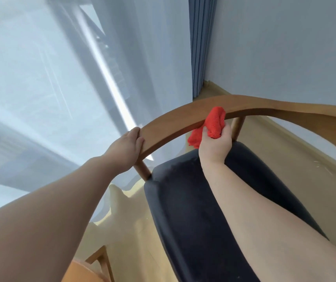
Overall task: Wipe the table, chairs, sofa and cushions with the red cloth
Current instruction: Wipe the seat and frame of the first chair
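Red cloth (208,127), bunched in the right hand's (216,146) closed fingers, presses the curved wooden backrest rail (244,107) of the chair (193,200), while the left hand (125,148) grips the rail's left end, probably steadying it.

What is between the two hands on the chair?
Only a bare stretch of the curved wooden backrest rail lies between the left hand, which grips the rail, and the right hand, holding the red cloth. The head view shows this.
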Action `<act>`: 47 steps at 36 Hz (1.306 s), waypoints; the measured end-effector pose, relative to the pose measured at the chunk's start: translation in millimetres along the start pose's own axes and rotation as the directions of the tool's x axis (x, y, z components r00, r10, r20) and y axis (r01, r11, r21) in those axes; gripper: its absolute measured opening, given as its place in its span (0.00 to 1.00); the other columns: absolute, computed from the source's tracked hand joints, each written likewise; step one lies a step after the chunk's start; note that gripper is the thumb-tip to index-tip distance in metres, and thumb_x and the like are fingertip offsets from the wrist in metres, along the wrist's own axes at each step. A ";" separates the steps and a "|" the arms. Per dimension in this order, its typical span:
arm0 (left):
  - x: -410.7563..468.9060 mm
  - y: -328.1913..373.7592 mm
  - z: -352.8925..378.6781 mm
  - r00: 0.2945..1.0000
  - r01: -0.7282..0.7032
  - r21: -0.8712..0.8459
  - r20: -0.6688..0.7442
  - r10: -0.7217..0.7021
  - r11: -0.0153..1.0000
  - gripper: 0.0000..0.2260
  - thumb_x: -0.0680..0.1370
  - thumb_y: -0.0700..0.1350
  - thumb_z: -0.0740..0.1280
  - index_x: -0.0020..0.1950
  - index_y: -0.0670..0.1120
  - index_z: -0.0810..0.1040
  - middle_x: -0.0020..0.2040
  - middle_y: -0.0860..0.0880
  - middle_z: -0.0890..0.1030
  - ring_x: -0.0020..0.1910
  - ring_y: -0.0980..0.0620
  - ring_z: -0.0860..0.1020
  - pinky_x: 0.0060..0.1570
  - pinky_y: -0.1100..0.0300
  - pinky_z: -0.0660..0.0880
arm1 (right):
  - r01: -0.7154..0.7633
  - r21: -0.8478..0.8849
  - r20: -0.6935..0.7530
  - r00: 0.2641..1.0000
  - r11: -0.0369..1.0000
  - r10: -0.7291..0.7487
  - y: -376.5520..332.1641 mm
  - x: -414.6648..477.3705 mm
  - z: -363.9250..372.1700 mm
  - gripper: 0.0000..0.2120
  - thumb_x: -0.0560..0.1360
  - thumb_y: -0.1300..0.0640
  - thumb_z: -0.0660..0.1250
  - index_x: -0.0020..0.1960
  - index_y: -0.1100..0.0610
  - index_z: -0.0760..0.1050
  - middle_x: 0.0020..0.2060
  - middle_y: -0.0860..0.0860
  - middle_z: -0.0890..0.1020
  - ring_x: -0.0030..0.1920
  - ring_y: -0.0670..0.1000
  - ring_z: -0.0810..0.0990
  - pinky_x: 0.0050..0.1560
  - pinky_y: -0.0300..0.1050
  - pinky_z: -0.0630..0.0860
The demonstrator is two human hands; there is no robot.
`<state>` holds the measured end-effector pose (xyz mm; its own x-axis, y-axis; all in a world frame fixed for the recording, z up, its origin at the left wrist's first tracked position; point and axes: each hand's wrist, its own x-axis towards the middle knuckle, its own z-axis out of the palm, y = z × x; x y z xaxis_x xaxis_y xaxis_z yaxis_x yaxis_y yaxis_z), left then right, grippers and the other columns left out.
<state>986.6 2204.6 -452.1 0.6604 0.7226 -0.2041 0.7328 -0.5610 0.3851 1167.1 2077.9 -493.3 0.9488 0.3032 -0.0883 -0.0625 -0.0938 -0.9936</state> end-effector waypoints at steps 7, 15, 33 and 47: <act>3.2 -4.4 -5.1 0.998 0.011 -0.052 0.067 -0.008 0.999 0.09 0.82 0.52 0.51 0.56 0.50 0.66 0.47 0.49 0.73 0.42 0.49 0.73 0.43 0.55 0.64 | -0.001 0.017 0.037 0.999 1.000 0.001 2.4 -10.5 7.2 0.11 0.76 0.60 0.68 0.58 0.55 0.75 0.43 0.40 0.79 0.43 0.32 0.78 0.39 0.20 0.69; 6.3 -4.5 -8.5 0.991 0.021 -0.066 0.135 -0.012 0.998 0.10 0.83 0.52 0.51 0.59 0.48 0.66 0.49 0.48 0.73 0.44 0.48 0.72 0.44 0.56 0.64 | -0.010 0.078 0.051 0.999 0.997 0.006 3.9 -28.1 21.1 0.10 0.76 0.61 0.69 0.54 0.49 0.74 0.41 0.39 0.79 0.43 0.31 0.77 0.41 0.22 0.70; 6.0 -4.3 -11.6 0.984 0.037 -0.080 0.176 -0.022 0.996 0.12 0.83 0.51 0.52 0.62 0.48 0.65 0.49 0.48 0.73 0.45 0.47 0.72 0.45 0.56 0.64 | 0.032 0.092 0.177 0.983 0.995 -0.048 6.6 -77.2 38.0 0.11 0.76 0.60 0.69 0.53 0.47 0.74 0.42 0.39 0.79 0.45 0.33 0.78 0.45 0.21 0.70; 7.3 -6.5 -9.9 0.987 0.052 -0.144 0.157 -0.029 0.988 0.13 0.83 0.49 0.52 0.66 0.49 0.66 0.51 0.49 0.74 0.47 0.48 0.73 0.46 0.58 0.64 | -0.015 0.135 0.283 0.959 0.991 -0.024 11.2 -110.8 46.6 0.09 0.77 0.60 0.68 0.56 0.53 0.76 0.46 0.46 0.81 0.48 0.38 0.79 0.47 0.27 0.73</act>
<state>985.0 2217.5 -447.2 0.6565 0.6661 -0.3539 0.7348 -0.4588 0.4995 1046.9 2087.5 -498.0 0.8237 0.5612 -0.0807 -0.1178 0.0302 -0.9926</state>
